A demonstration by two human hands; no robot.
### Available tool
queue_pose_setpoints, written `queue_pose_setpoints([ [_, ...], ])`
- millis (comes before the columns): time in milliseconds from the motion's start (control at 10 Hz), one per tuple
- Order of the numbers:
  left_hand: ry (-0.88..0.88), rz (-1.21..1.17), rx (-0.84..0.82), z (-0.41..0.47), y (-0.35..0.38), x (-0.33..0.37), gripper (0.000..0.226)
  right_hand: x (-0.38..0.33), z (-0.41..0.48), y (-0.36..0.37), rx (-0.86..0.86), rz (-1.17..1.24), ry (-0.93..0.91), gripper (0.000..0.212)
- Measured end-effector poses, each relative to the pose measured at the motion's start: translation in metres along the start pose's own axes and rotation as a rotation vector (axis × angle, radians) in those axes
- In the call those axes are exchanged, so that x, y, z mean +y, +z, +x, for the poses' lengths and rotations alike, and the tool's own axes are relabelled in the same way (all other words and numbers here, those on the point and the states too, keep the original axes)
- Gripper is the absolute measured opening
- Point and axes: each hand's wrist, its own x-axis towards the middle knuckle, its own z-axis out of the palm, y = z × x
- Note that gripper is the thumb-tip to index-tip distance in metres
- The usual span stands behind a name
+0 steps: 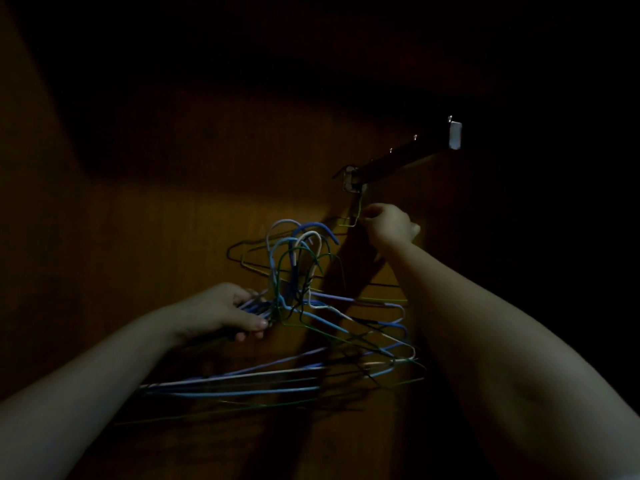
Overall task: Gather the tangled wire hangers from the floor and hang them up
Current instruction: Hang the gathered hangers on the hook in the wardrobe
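My left hand [230, 311] grips a bundle of several wire hangers [301, 271] in blue, white and green near their necks, with the hooks pointing up and the bodies fanned out to the lower right. Higher up and to the right, my right hand [389, 225] pinches the neck of a single yellow-green hanger [358, 211], just below the inner end of a metal rail [401, 159]. That hanger's hook reaches up to the rail's bracket; whether it sits on it is too dark to tell.
The rail sticks out of a brown wooden wardrobe back wall [207, 168] toward me, has small pegs along its top and ends in a pale cap [455, 135]. The wardrobe's top and right side are in deep shadow.
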Motion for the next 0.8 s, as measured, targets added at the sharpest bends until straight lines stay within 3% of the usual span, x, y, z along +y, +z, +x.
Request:
queue_pose_setpoints([
  [100, 0.007, -0.129, 0.027, -0.016, 0.013, 0.013, 0.016, 0.004, -0.020, -0.001, 0.000, 0.031, 0.033, 0.024],
  [300, -0.022, -0.227, 0.068, -0.044, 0.026, 0.024, 0.012, -0.013, -0.073, -0.020, 0.153, 0.394, 0.144, 0.023],
  [400, -0.047, -0.272, 0.109, -0.060, 0.038, 0.023, 0.014, -0.027, -0.114, -0.037, 0.219, 0.623, 0.148, 0.016],
  [500, -0.060, -0.329, 0.128, -0.073, 0.054, 0.021, 0.012, -0.036, -0.171, -0.045, 0.219, 0.693, 0.076, 0.014],
  [800, -0.094, -0.495, 0.182, -0.101, 0.109, 0.031, 0.014, -0.024, -0.285, -0.022, 0.163, 0.539, 0.126, 0.009],
])
